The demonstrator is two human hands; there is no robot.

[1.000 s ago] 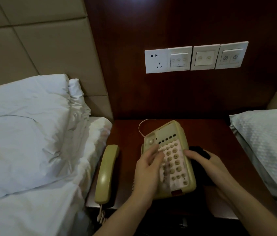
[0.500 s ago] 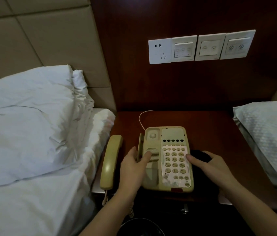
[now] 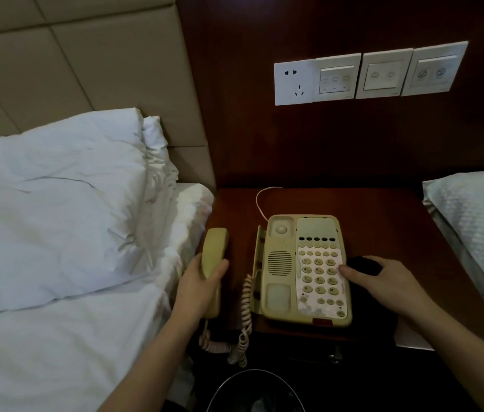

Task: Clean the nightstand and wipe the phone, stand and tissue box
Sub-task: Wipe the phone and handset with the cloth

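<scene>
Left hand [image 3: 202,283]: fingers wrapped round the middle of the beige plastic telephone handset [image 3: 213,263], thumb over its face. Handset lies lengthwise at the left edge of the dark red-brown wooden nightstand counter [image 3: 383,221], just beside the bed. A pale coiled cord [image 3: 245,310] runs from below the left fingers, loops past the counter's front edge and rises to the left side of the base.

Beige plastic telephone base with a white keypad panel [image 3: 303,269] sits flat on the counter, between the two hands, cradle bare. A thin pale line cord [image 3: 260,200] arcs from its back edge.

Right hand [image 3: 383,283]: palm down, fingers loosely extended, gripping nothing that I can make out. Fingertips [image 3: 344,269] touch the right edge of the keypad. A dark cloth [image 3: 365,264] lies under and just beyond the right fingers, against the base's right side.

Beyond both hands, on the dark wood wall panel: a row of white switch and socket plates [image 3: 368,74]. Left of the left fingers, a white pillow [image 3: 56,203] on white bedding. Right of the right fingers, a second pale pillow [image 3: 478,221]. Below the counter's front edge, the rim of a dark round bin [image 3: 234,385].
</scene>
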